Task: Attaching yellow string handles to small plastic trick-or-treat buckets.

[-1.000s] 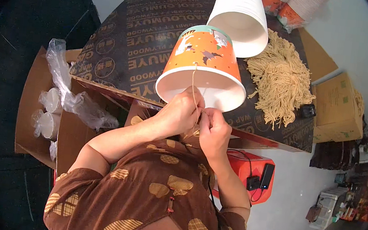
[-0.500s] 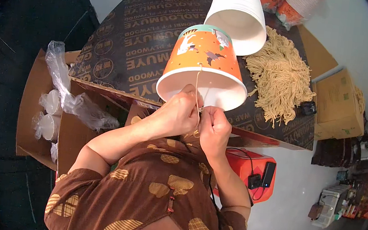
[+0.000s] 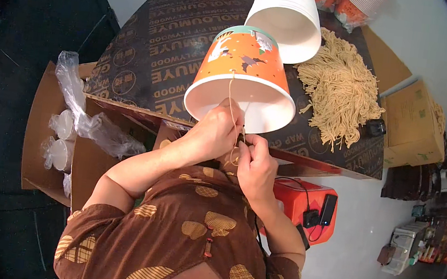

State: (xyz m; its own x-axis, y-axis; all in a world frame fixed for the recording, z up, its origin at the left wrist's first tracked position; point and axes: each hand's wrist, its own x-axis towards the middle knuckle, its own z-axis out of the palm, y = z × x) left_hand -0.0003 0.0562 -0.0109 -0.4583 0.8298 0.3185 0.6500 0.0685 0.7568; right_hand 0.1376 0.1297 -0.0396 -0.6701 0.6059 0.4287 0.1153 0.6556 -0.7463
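An orange paper bucket [image 3: 246, 57] with a white rim, a green band and bat and ghost-like pictures lies on its side, mouth toward me. From a hole by its upper rim a thin beige cord [image 3: 230, 92] hangs across the mouth to my hands. My left hand [image 3: 216, 132] reaches to the lower rim, its fingers closed on the cord and partly inside the mouth. Beside it, my right hand [image 3: 258, 162] pinches the cord just below the rim. A small loop droops between the hands. Fingertips partly hide where the cord meets the lower rim.
A white stack of nested buckets [image 3: 289, 25] lies behind. To the right are a heap of beige cords [image 3: 339, 89] and a cardboard box [image 3: 415, 125]. Wrapped orange buckets [image 3: 354, 11] stand far right. An open carton [image 3: 42, 135] holds white cups at left; a red stool [image 3: 304, 209] stands below.
The bucket has shifted slightly left and up. My right hand has turned and dropped a little, and a loop of cord now droops below my fingers.
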